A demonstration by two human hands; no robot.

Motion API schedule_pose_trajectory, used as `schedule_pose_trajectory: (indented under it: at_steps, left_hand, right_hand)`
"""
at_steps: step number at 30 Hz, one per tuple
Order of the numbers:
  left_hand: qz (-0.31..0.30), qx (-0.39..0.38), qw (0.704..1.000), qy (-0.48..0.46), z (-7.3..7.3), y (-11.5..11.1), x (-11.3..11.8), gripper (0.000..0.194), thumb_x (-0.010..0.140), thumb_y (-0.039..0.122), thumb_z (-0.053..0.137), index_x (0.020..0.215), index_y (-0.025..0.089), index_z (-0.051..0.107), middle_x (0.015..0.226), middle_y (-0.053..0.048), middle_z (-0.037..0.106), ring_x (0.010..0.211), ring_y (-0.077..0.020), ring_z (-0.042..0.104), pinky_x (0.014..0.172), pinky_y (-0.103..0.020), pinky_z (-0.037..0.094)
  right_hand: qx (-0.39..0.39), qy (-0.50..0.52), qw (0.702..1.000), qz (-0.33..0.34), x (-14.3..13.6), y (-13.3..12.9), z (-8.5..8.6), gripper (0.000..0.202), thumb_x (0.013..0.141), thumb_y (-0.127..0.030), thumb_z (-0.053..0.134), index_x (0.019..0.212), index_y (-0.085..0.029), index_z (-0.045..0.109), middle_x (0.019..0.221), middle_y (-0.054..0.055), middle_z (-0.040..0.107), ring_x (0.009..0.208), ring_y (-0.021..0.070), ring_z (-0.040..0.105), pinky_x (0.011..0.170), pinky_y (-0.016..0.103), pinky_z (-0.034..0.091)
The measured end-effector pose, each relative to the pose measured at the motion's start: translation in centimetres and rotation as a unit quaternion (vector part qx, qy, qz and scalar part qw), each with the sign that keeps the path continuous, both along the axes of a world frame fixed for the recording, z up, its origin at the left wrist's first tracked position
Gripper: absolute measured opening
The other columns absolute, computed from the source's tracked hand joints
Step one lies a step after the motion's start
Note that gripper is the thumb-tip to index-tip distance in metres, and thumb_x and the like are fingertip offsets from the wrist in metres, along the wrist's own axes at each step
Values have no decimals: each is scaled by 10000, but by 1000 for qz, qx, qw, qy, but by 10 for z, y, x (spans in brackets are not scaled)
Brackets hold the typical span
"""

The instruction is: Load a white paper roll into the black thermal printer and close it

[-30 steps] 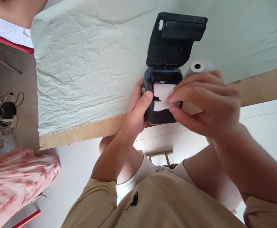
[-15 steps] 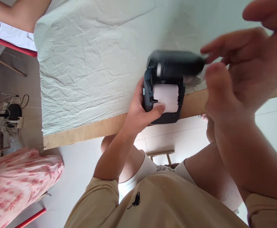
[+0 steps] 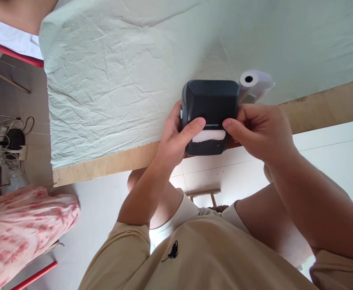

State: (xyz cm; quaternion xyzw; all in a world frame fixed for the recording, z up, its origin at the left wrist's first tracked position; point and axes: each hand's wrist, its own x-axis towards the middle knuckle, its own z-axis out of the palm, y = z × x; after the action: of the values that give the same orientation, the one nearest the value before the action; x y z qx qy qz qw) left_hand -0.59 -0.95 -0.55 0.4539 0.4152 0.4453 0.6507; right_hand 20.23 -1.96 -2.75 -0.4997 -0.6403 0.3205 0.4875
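A dark label printer [image 3: 214, 102] is held at the table's near edge, its lid down. A strip of white paper [image 3: 208, 136] sticks out of the slot below the lid. My left hand [image 3: 179, 135] wraps round the printer's left side, thumb on top of the lid. On the other side, my right hand [image 3: 259, 127] grips the printer's right edge, its thumb on the lid's lower right corner and its fingers curled. Just beyond my right hand lies a white paper roll [image 3: 256, 80] with a dark core and clear wrapping.
A pale green cloth [image 3: 119, 80] covers the table, with a bare wooden edge [image 3: 104, 169] in front. At the upper left is another person's arm [image 3: 22, 14]. Pink patterned fabric [image 3: 28, 229] and tangled cables [image 3: 7, 157] are on the left.
The printer's lid has swung down over the paper roll inside. My right hand has come in from the right onto the printer, and the wrapped roll behind is now uncovered.
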Motion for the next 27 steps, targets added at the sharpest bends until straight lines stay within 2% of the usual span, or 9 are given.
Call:
schedule_pose_trajectory:
  at_steps: [3,6,9,12,14,18,20,24,27]
  left_hand:
    - [8,-3,1000,5,-1,1,0,507,941,687,841,1278,331,710,1134,-65,805,1237,-389,831,911,-543,741]
    - [6,7,1000,-18,-4,4,0,510,962,713,809,1285,328,720,1167,-53,809,1405,-402,779,1004,-548,744]
    - [17,11,998,-51,-8,7,2,508,1051,764,638,1230,301,746,1233,-51,804,1596,-395,651,1159,-556,695]
    - [49,-18,997,-54,-11,10,4,593,1110,788,473,1132,269,761,1233,-58,816,1630,-376,621,1260,-549,640]
    - [63,-36,996,-43,-14,11,4,636,1110,810,437,1120,264,764,1172,-62,828,1590,-368,659,1247,-546,653]
    - [79,-18,997,-13,-23,13,0,703,1063,889,442,1088,264,762,1083,-54,818,1473,-363,738,1129,-549,718]
    - [80,-7,997,1,-25,14,-1,720,1046,914,446,1046,261,749,1090,-47,809,1439,-358,755,1100,-540,724]
    - [69,-18,997,-7,-24,15,1,775,1034,947,398,1063,253,743,1096,-68,816,1459,-372,740,1054,-512,723]
    - [51,-23,998,-12,-22,13,0,788,1045,940,364,1127,260,752,1100,-81,820,1461,-391,740,967,-495,732]
  right_hand:
    - [-38,13,997,63,3,7,1,605,1022,-505,841,651,-228,452,532,-59,477,457,85,479,375,231,379]
    - [-59,40,994,82,8,10,0,621,1023,-583,831,662,-231,467,552,-49,492,477,84,469,385,233,389]
    - [-71,49,992,92,10,8,2,626,1040,-652,782,681,-235,484,567,-35,508,499,91,466,398,238,371]
    - [-63,43,993,91,9,7,3,591,1063,-668,730,717,-244,504,585,-34,521,514,95,454,409,244,342]
    - [-54,49,994,86,9,8,-1,557,1022,-649,779,755,-256,489,610,-53,520,506,90,428,407,246,332]
    - [-17,61,996,64,6,11,-17,544,820,-553,969,854,-286,497,644,-103,532,471,79,397,392,250,337]
    - [11,64,997,43,2,10,-21,517,805,-508,975,888,-297,511,634,-111,563,456,92,431,387,258,357]
    - [105,81,991,-18,-10,4,-6,429,881,-413,917,870,-302,503,587,-109,587,417,124,543,328,252,365]
    - [127,88,983,-97,-16,1,16,348,955,-389,844,865,-305,518,647,-62,618,561,182,720,382,293,453]
